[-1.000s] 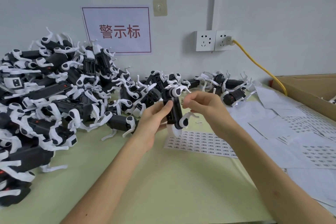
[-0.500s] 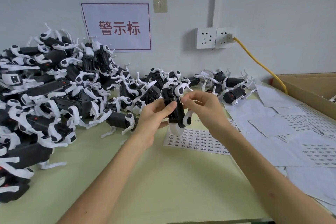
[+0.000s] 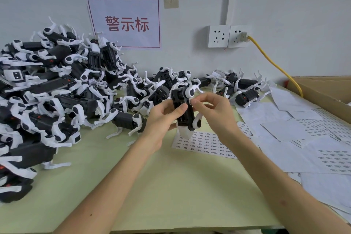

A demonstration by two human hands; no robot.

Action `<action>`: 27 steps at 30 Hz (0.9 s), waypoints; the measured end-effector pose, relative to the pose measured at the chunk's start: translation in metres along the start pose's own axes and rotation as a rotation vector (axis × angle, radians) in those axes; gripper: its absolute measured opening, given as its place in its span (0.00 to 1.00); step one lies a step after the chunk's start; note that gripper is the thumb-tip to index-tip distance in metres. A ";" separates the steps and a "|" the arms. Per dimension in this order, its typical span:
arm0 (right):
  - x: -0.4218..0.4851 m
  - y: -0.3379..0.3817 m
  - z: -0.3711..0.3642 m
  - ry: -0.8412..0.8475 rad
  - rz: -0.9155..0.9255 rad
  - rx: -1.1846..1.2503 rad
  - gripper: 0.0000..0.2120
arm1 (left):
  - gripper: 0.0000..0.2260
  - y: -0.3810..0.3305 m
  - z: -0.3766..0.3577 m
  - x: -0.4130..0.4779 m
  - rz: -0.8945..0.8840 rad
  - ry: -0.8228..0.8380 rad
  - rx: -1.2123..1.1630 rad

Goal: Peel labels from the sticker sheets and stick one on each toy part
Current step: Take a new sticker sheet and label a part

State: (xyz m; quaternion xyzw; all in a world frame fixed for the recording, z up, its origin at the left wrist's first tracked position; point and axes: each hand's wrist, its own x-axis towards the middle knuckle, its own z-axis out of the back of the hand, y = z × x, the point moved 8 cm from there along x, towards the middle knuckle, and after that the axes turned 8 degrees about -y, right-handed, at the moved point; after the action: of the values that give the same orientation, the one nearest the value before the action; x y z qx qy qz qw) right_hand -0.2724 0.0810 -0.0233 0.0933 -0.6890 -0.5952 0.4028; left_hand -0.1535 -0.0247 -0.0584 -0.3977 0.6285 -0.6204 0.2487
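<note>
My left hand (image 3: 163,118) grips a black-and-white toy part (image 3: 185,110) upright above the table, thumb across its black body. My right hand (image 3: 212,110) pinches a small white label (image 3: 190,101) at the fingertips and holds it against the toy's upper right side. Under the toy lies a sticker sheet (image 3: 205,144) with rows of small printed labels. A big heap of the same toy parts (image 3: 57,91) fills the left of the table, and a smaller group (image 3: 239,87) lies at the back right.
Several white sticker sheets and backing papers (image 3: 303,138) cover the right of the green table (image 3: 152,186). An open cardboard box (image 3: 322,91) stands at the far right. A yellow cable (image 3: 273,64) runs from the wall sockets (image 3: 228,36) down behind it.
The toy part and both hands have stayed close together. My right fingertips have closed in with the label onto the toy's upper side. The view has shifted slightly.
</note>
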 end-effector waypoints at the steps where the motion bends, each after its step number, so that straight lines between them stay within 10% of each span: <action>1: 0.000 0.000 0.000 -0.003 0.002 0.003 0.08 | 0.09 0.000 0.000 0.000 -0.003 -0.002 -0.005; 27: 0.004 -0.016 0.010 -0.088 -0.134 0.038 0.15 | 0.07 -0.005 -0.002 -0.002 -0.048 0.024 0.029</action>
State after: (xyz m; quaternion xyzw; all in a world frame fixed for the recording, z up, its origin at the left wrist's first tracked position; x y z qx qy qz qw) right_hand -0.2874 0.0810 -0.0355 0.1204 -0.7095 -0.6111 0.3297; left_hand -0.1526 -0.0212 -0.0533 -0.4013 0.6126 -0.6401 0.2321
